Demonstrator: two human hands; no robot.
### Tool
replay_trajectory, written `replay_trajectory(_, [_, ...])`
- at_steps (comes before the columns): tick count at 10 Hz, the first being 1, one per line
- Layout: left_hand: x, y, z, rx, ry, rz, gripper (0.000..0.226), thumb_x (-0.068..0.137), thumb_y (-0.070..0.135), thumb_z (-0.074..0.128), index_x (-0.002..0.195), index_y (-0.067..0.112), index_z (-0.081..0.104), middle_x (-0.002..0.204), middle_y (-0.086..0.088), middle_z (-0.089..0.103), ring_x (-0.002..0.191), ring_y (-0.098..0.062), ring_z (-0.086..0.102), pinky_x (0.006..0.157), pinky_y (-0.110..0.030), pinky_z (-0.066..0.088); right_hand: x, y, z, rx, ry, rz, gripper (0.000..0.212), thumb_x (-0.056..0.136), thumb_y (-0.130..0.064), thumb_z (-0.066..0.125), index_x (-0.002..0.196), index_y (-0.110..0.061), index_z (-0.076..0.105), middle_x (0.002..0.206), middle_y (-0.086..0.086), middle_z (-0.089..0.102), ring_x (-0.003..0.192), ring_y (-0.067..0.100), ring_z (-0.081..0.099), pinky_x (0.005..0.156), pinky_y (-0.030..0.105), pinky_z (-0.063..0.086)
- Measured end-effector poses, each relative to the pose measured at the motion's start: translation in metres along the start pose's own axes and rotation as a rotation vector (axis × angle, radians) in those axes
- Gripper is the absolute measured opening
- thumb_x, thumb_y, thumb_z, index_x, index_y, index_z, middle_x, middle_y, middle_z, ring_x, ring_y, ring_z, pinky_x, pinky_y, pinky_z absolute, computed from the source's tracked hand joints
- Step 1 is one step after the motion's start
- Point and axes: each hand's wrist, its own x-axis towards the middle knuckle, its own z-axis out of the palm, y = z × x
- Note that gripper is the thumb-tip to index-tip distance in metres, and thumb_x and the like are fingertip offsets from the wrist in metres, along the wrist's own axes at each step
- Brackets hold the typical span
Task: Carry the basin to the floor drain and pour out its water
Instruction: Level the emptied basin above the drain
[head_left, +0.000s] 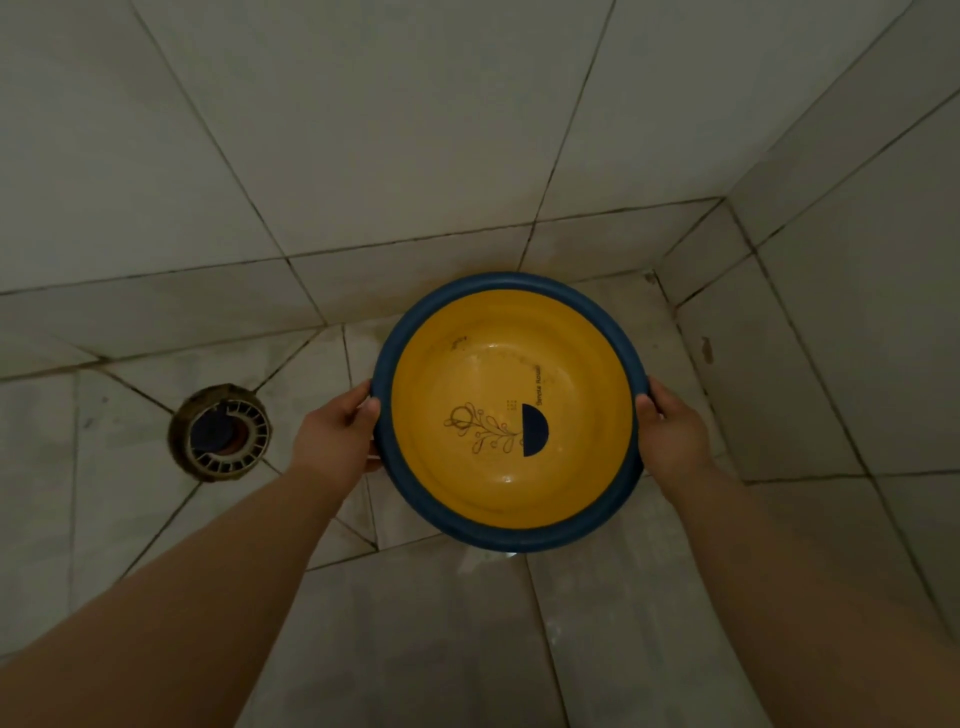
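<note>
Yellow basin (511, 410) held level above tiled floor, right of floor drain (221, 432); left hand (340, 431), right hand (672, 434) each pinching blue rim. Risk: fast tilt splashes water past drain

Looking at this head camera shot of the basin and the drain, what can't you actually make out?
- Basin water: head view, dim light and glare leave its depth unclear.
- Small print beside the flower design: too small to read.
- Both hands' fingers: left hand and right hand curl under the rim, which hides them.
- Floor drain inside: dark, unclear if blocked.
- Floor under the basin: covered by it.
</note>
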Motion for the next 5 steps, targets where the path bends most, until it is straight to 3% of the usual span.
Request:
replay_trajectory(1, [-0.001,0.0,0.002,0.035,0.057,-0.001,0.041,0.097,0.019,0.045,0.138,0.012,0.047,0.121,-0.011,0.062,0.106,-0.028,0.06,0.093,-0.037,0.05,-0.001,-0.002,0.001,-0.013,0.0,0.013,0.041,0.098,-0.025,0.037,0.137,-0.018,0.048,0.131,0.013,0.059,0.117,0.029,0.054,0.102,0.04,0.042])
replay_trajectory(2, [-0.003,0.007,0.002,0.1,0.122,0.068,0.045,0.095,0.017,0.05,0.139,0.011,0.045,0.14,-0.007,0.054,0.127,-0.023,0.051,0.107,-0.028,0.037,-0.001,-0.004,-0.002,0.103,0.024,0.053,0.045,0.096,-0.022,0.043,0.14,-0.013,0.041,0.14,0.01,0.05,0.126,0.025,0.048,0.109,0.037,0.037])
replay_trajectory(3, [-0.006,0.022,0.001,0.069,0.13,0.167,0.047,0.094,0.018,0.053,0.14,0.016,0.045,0.142,-0.001,0.052,0.128,-0.013,0.049,0.1,-0.018,0.031,-0.003,-0.011,-0.008,0.163,0.062,0.041,0.048,0.095,-0.021,0.047,0.142,-0.013,0.037,0.144,0.008,0.046,0.129,0.021,0.045,0.111,0.033,0.034])
replay_trajectory(5, [-0.011,0.046,0.0,-0.037,-0.03,0.263,0.051,0.091,0.017,0.058,0.14,0.013,0.044,0.14,-0.002,0.054,0.115,-0.004,0.05,0.09,-0.01,0.038,-0.008,-0.038,-0.014,0.253,0.089,-0.072,0.046,0.093,-0.02,0.051,0.138,-0.015,0.043,0.141,0.002,0.049,0.126,0.016,0.047,0.109,0.032,0.036])
